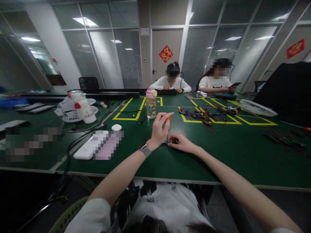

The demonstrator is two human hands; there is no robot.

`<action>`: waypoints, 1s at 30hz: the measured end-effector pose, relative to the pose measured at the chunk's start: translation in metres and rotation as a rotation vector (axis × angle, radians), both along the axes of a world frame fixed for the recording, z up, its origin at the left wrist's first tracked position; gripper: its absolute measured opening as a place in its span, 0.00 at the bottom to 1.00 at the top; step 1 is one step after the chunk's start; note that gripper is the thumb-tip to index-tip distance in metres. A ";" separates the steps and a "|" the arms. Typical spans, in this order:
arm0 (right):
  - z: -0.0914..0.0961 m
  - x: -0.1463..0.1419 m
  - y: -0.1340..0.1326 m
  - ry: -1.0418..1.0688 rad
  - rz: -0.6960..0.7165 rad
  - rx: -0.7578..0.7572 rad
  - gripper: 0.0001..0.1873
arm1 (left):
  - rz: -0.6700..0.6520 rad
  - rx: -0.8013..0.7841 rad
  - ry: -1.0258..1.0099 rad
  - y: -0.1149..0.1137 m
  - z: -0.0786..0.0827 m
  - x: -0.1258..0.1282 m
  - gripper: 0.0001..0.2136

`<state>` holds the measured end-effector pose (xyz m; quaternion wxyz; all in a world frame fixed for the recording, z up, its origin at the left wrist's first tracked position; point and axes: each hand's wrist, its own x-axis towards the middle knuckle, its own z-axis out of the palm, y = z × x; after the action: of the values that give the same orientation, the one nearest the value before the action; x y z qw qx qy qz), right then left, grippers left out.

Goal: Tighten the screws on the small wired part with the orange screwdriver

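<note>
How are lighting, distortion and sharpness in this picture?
Head view: dim room, with bright white light patches in the grey glass partitions; same view: wide-angle stretch slants the white pillar; same view: the small dark piece by the bare right hand is too indistinct to identify.

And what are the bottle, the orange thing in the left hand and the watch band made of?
The bottle looks like clear plastic or glass: you can see through it. The orange thing, partly hidden by the left hand, is probably smooth plastic, from its bright, even colour. The watch band has a silvery-grey sheen, maybe metal, but it's too small to tell.
</note>
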<state>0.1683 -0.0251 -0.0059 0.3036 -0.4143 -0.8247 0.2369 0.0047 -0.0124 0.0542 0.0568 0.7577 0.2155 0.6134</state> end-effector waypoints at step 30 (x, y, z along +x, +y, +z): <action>0.004 -0.001 -0.002 -0.025 0.005 -0.002 0.06 | 0.103 0.045 -0.042 0.000 0.003 -0.001 0.07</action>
<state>0.1677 -0.0272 -0.0023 0.2921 -0.4158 -0.8291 0.2332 0.0035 -0.0121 0.0570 0.0123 0.7337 0.2392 0.6359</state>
